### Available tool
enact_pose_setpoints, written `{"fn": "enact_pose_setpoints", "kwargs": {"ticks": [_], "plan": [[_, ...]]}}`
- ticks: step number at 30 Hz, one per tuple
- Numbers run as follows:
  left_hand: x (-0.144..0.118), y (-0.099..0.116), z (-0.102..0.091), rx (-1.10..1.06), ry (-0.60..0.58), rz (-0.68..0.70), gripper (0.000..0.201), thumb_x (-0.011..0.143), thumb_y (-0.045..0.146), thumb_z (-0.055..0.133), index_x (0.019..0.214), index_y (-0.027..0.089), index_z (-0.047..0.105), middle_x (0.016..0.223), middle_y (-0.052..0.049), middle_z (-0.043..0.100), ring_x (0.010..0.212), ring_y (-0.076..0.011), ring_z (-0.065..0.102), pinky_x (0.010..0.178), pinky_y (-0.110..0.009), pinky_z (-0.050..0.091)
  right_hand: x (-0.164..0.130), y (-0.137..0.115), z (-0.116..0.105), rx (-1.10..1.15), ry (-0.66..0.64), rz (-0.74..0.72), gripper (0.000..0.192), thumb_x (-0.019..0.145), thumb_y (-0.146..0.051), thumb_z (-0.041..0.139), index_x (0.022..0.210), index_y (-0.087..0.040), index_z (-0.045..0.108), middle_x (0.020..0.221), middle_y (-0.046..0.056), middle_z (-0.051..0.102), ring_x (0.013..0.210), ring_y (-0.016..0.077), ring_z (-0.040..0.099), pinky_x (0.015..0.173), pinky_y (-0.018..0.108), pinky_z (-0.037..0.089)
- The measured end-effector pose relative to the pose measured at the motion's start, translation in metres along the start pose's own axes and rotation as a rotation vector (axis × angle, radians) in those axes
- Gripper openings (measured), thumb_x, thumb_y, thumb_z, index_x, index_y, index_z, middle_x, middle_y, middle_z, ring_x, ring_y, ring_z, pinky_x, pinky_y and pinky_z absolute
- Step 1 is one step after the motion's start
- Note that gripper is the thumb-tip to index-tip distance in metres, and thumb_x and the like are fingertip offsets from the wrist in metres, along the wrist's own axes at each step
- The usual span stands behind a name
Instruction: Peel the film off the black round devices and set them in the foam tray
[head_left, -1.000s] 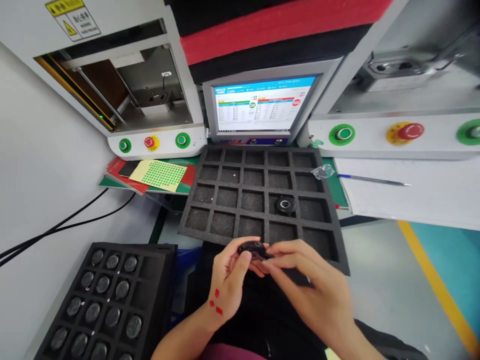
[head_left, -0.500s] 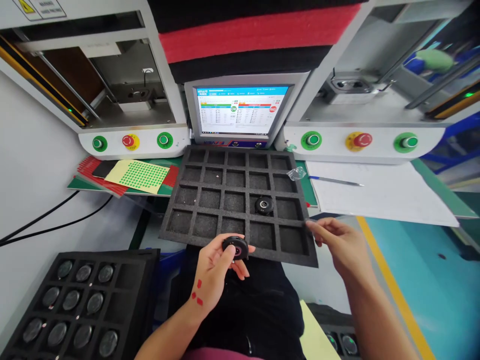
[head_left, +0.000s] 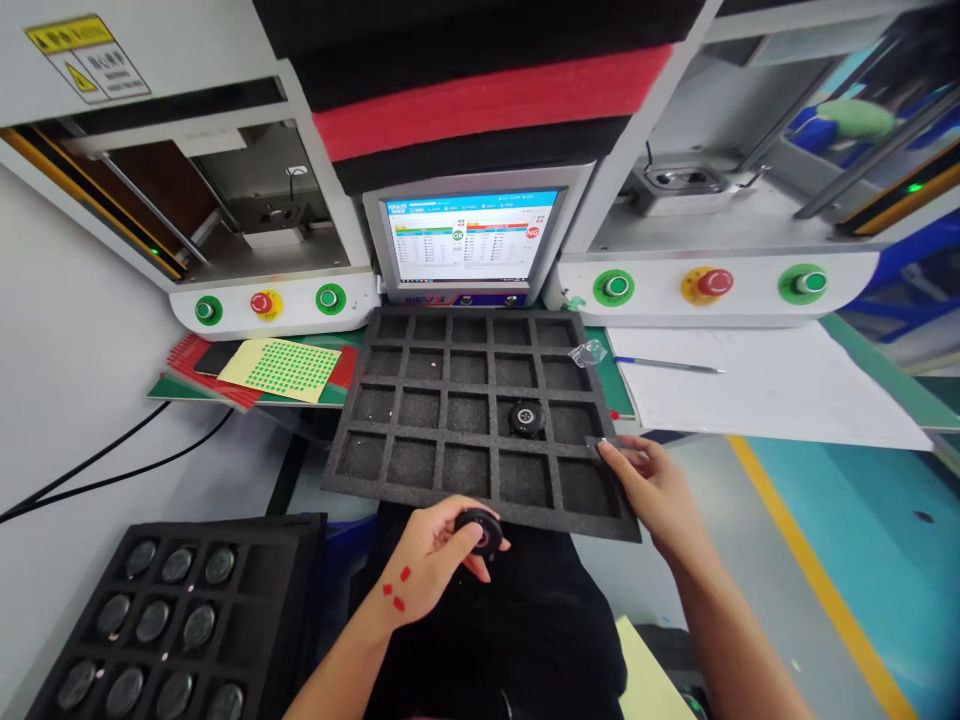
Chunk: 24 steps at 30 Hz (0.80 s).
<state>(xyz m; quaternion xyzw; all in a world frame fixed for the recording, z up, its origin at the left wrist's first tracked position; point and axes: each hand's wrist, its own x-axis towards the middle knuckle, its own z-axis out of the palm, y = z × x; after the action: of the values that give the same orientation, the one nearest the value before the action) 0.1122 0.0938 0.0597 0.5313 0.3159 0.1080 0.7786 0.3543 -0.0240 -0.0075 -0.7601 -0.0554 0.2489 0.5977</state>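
Head view: at a bench between 2 test machines, the left hand [head_left: 427, 565] closes its fingers around a small round black part [head_left: 480, 530], held just below the near edge of a black foam tray [head_left: 420, 480]. Red marks show on the back of that hand. The right hand [head_left: 652, 485] rests at the tray's right edge, fingers loosely curled, fingertips pinching what looks like a thin clear film [head_left: 600, 442]; the film is too small to tell for sure. A second round part [head_left: 526, 417] sits in a tray cell in the 3rd row, with the other cells around it bare. A second tray [head_left: 292, 570] at lower left holds rows of round parts [head_left: 154, 620]. Behind the foam tray stands a lit monitor [head_left: 469, 238] with OK and NG badges. Green buttons [head_left: 331, 298] and a red stop button [head_left: 263, 302] line the left machine's panel; the right machine [head_left: 720, 285] carries the same set. A sheet of green dot stickers [head_left: 289, 368] lies at left, a pen [head_left: 667, 366] on white paper [head_left: 772, 390] at right.
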Motion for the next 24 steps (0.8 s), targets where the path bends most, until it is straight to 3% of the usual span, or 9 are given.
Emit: {"fn": "enact_pose_setpoints", "kwargs": {"ticks": [2, 5, 9, 18, 24], "plan": [[-0.001, -0.005, -0.008, 0.036, -0.033, -0.028, 0.047, 0.079, 0.054, 0.071, 0.095, 0.01, 0.069, 0.085, -0.014, 0.076, 0.053, -0.0128, 0.064, 0.057, -0.024, 0.053, -0.004, 0.0, 0.002, 0.012, -0.04, 0.031, 0.063, 0.057, -0.056, 0.082, 0.101, -0.016, 0.064, 0.067, 0.001, 0.066, 0.061, 0.0195, 0.065, 0.054, 0.028, 0.053], [-0.001, -0.009, -0.019, 0.033, 0.017, 0.004, 0.049, 0.079, 0.057, 0.071, 0.095, 0.01, 0.068, 0.085, -0.014, 0.076, 0.053, -0.0129, 0.063, 0.057, -0.025, 0.051, -0.005, -0.002, 0.002, 0.023, -0.07, 0.046, 0.071, 0.051, -0.059, 0.082, 0.105, -0.016, 0.067, 0.068, 0.003, 0.069, 0.063, 0.0219, 0.066, 0.053, 0.029, 0.053], [0.0, -0.008, -0.025, 0.088, 0.081, 0.08, 0.044, 0.083, 0.054, 0.068, 0.095, 0.012, 0.068, 0.087, -0.013, 0.077, 0.056, -0.0145, 0.065, 0.064, -0.027, 0.051, 0.0, -0.004, -0.003, 0.013, -0.077, 0.055, 0.068, 0.048, -0.057, 0.083, 0.1, -0.016, 0.069, 0.07, 0.005, 0.07, 0.063, 0.0228, 0.066, 0.051, 0.029, 0.052], [-0.017, -0.017, -0.024, 0.162, 0.003, 0.121, 0.045, 0.088, 0.056, 0.061, 0.095, 0.013, 0.07, 0.083, -0.012, 0.078, 0.058, -0.0158, 0.066, 0.062, -0.026, 0.049, -0.01, -0.01, -0.002, 0.017, -0.102, 0.075, 0.061, 0.046, -0.054, 0.083, 0.094, -0.017, 0.075, 0.074, 0.007, 0.073, 0.067, 0.0276, 0.07, 0.055, 0.032, 0.058], [0.0, -0.017, -0.025, 0.05, 0.01, 0.2, 0.044, 0.084, 0.056, 0.066, 0.093, 0.012, 0.068, 0.081, -0.013, 0.077, 0.052, -0.0173, 0.068, 0.059, -0.028, 0.051, 0.007, -0.01, 0.008, 0.005, -0.076, 0.055, 0.056, 0.05, -0.058, 0.079, 0.09, -0.019, 0.071, 0.063, 0.005, 0.069, 0.054, 0.026, 0.066, 0.046, 0.034, 0.054]]}}
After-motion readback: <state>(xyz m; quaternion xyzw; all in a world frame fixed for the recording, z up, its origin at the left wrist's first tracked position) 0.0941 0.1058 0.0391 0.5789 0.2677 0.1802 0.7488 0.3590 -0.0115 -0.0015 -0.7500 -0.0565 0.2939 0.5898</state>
